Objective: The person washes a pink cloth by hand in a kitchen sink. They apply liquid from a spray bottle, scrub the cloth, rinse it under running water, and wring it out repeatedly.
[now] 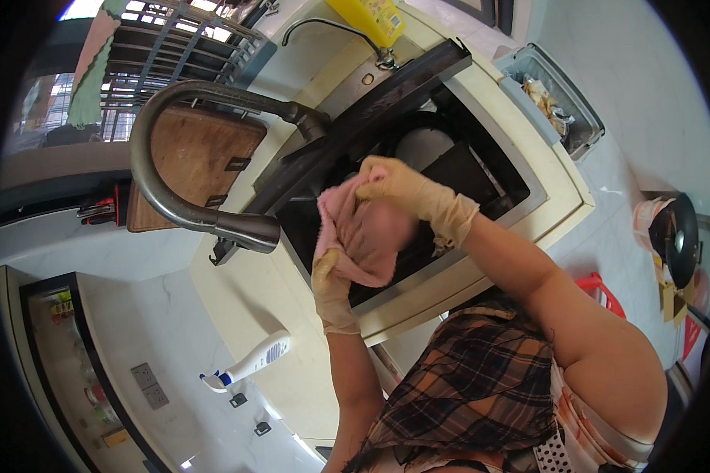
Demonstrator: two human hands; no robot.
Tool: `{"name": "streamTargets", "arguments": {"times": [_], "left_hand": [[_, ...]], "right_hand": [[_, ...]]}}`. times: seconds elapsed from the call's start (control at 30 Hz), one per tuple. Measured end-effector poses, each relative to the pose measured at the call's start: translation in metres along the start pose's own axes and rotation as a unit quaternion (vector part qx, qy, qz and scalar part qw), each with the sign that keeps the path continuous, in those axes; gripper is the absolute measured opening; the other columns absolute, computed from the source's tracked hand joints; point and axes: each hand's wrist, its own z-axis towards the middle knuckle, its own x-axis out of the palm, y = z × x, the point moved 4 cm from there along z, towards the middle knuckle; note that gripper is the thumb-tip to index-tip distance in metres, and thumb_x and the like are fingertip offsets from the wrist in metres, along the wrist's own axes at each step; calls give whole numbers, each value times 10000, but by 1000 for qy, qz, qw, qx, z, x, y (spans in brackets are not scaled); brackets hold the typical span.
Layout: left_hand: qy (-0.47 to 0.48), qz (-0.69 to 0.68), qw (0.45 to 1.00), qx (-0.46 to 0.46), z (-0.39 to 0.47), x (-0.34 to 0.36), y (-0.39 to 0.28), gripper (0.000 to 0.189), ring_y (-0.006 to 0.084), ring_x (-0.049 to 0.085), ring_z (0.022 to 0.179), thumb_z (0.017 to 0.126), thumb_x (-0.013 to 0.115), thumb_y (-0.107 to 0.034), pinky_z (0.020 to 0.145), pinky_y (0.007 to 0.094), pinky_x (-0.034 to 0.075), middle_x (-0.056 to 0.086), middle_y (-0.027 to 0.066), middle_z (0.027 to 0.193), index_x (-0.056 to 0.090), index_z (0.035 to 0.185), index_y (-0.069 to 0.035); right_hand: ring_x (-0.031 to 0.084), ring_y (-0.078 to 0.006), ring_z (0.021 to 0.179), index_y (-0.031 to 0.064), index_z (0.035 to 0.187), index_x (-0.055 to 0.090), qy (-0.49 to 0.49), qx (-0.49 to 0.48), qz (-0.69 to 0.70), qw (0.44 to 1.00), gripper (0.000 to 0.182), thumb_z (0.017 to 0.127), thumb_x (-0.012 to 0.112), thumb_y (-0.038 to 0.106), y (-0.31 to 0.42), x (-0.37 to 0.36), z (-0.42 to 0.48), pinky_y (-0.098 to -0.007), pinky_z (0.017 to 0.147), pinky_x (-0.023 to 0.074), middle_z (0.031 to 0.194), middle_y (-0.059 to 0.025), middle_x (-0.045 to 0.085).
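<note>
A pink cloth is stretched between my two gloved hands, above the dark sink basin. My left hand, in a pale latex-like glove, grips the cloth's lower left edge. The upper right edge is pinched by my right hand, gloved the same way. Part of the cloth's middle looks blurred. Left of the cloth hangs the spout of a dark metal faucet, apart from it. Behind my right hand, a round pan or lid and a dark flat board-like piece lie in the sink.
A white spray bottle stands on the cream countertop. A wooden cutting board leans behind the faucet. One slim tap and a yellow container are at the back. A bin hangs by the counter's right edge.
</note>
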Motion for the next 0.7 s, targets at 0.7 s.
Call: {"name": "streamTargets", "arguments": {"times": [0.7], "left_hand": [[-114,-141,981,-73,55,34,52,351,174,625,953,944,484,-352,760,395,484,627,14,1084,543,1197,-116]], "right_hand": [[656,-337,816,39,846,667,-152,82,-533,828,322,851,568,345,-45,34,56,-377,650,536,839,-139,669]]}}
